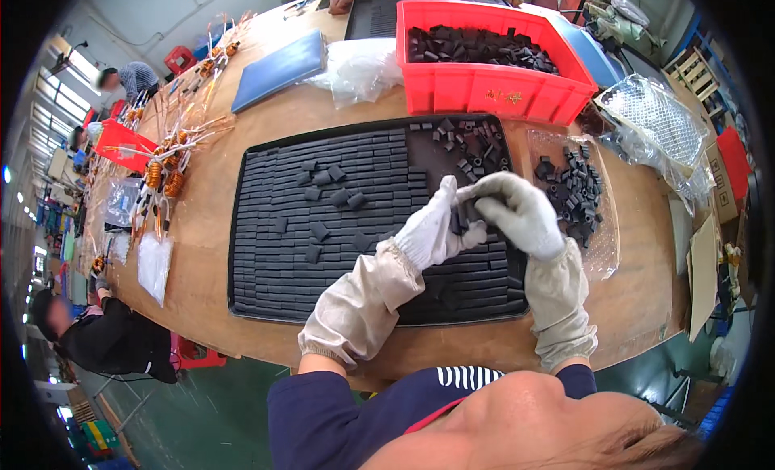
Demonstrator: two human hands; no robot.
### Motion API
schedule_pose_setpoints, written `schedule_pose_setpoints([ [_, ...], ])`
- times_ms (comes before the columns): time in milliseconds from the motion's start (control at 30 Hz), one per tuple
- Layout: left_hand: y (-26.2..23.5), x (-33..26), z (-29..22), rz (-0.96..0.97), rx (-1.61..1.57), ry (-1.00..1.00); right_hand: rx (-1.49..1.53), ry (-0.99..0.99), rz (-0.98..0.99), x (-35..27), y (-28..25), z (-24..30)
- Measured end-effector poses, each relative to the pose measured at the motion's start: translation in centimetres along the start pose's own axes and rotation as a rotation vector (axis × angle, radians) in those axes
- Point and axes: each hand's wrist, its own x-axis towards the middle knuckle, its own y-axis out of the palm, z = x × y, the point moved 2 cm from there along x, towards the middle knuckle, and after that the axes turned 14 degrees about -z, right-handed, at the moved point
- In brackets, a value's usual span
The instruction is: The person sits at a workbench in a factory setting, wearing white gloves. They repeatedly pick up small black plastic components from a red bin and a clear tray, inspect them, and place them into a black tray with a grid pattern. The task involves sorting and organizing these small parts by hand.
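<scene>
Both my hands wear white gloves and meet above the right part of a black tray point(240, 228). My left hand point(432, 232) is closed around a few small black pieces point(460, 221), whose dark sides show between its fingers. My right hand point(525, 216) is closed too, with its curled fingertips at the same pieces; exactly what it grips is partly hidden. Tight rows of black blocks point(278, 195) fill most of the tray, and several loose ones point(320, 231) lie on top. Short black tubes point(476, 143) are scattered in the tray's far right corner.
Right of the tray, a clear plastic sheet point(601, 256) carries a pile of black tubes point(575, 187). A red bin point(484, 94) of black pieces stands behind. Further left are a blue folder-like slab point(278, 70), plastic bags point(355, 70) and copper coils point(172, 182). A co-worker point(113, 337) sits at left.
</scene>
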Motion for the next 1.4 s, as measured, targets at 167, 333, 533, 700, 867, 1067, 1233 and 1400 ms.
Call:
schedule_pose_setpoints([
  [167, 0.2, -0.5, 0.0, -0.037, 0.108, 0.112, -0.642, -0.588, -0.097, -0.1, 0.9, 0.3],
  [333, -1.6, 0.3, -1.1, -0.022, -0.036, 0.16, -0.843, -0.675, -0.157, 0.9, 0.1, -1.4],
  [533, -2.1, 0.6, -1.7, -0.024, -0.108, 0.242, -0.992, -0.705, -0.066, 0.3, 1.6, -4.1],
  [700, -2.1, 0.4, -1.9, -0.029, -0.108, 0.243, -1.045, -0.744, -0.082, 0.6, 2.0, -5.4],
  [867, -1.6, -0.3, -2.2, -0.075, -0.072, 0.287, -1.104, -0.754, -0.077, 0.4, 2.1, -5.8],
  [1067, -1.3, -0.6, -2.5, -0.03, -0.091, 0.2, -1.034, -0.831, -0.076, 1.2, 1.8, -6.4],
  [1233, -1.5, -0.4, -2.8, 0.006, -0.062, 0.281, -0.996, -0.828, -0.054, 1.1, 1.7, -5.0],
  [1400, -1.6, -0.2, -2.8, -0.044, -0.089, 0.312, -1.042, -0.767, -0.001, 0.7, 1.0, -4.9],
])
